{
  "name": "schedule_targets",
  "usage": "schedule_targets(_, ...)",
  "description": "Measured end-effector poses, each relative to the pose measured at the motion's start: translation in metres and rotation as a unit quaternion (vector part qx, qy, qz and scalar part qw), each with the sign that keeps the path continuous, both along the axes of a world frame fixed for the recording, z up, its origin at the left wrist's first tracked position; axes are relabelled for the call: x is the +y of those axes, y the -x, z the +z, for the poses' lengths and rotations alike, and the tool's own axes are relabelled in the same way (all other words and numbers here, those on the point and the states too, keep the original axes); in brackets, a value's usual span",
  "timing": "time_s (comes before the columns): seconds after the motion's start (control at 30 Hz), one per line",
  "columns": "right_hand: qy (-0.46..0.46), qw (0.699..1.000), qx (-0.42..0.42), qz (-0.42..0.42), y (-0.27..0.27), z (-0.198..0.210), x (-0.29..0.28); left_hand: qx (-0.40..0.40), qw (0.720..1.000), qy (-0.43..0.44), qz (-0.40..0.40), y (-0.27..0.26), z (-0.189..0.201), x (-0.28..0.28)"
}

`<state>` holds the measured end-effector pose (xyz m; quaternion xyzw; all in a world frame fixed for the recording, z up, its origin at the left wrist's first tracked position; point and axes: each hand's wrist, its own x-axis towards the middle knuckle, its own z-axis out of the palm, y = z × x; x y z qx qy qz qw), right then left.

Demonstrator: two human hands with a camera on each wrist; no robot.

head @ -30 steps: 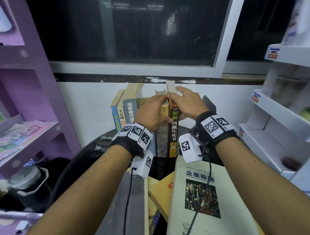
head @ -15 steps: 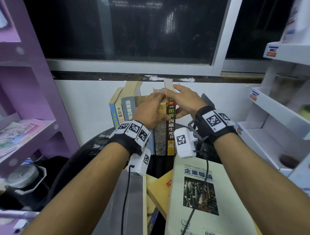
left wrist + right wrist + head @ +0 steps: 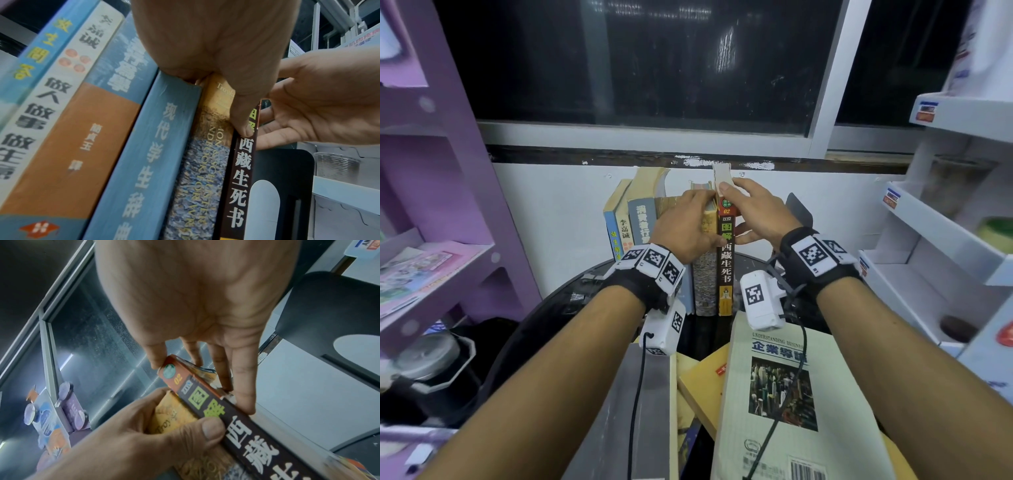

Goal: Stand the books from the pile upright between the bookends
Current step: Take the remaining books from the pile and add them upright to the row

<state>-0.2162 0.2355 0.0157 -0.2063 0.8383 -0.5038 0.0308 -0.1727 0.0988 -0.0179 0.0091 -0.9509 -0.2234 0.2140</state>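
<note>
Both hands (image 3: 726, 219) unmoved on bks.

Looks like a little shop corner, maybe a stationery or book stall, set up against a dark window (image 3: 640, 61) at night. On the right there's a white display rack (image 3: 941, 240) with tiered trays and small price labels (image 3: 891, 200) stuck on the front edges, which is very retail. On the left a purple shelf unit (image 3: 448, 192) holds pastel printed packets (image 3: 410, 274) lying flat. In between is a small round black bench (image 3: 571, 298) with a row of Chinese paperbacks (image 3: 640, 219) standing up and more books (image 3: 791, 394) piled loose in front. White wall and a scuffed sill (image 3: 654, 157) behind, kind of cramped overall.
</note>
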Motion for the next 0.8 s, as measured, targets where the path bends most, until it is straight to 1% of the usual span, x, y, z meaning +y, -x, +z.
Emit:
schedule_targets(0.13, 0.026, 0.999, -0.025, 0.015, -0.003, -0.002, 0.005, 0.009, 1.000, -0.015, 0.003, -0.003, 0.001, 0.001)
schedule_targets(0.23, 0.024, 0.999, -0.034, 0.025, -0.006, -0.004, 0.009, 0.010, 1.000, -0.016, -0.001, -0.005, 0.001, 0.002)
schedule_targets(0.37, -0.008, 0.999, -0.022, 0.028, -0.012, -0.004, 0.015, 0.004, 1.000, -0.022, -0.007, -0.012, 0.001, 0.002)
schedule_targets(0.6, -0.064, 0.997, -0.020, 0.032, -0.031, 0.004, 0.031, 0.024, 1.000, -0.010, -0.015, -0.035, -0.002, 0.008)
schedule_targets(0.8, -0.105, 0.993, -0.043, 0.032, -0.050, 0.007, 0.059, 0.052, 0.999, 0.006, 0.015, -0.058, -0.005, 0.020)
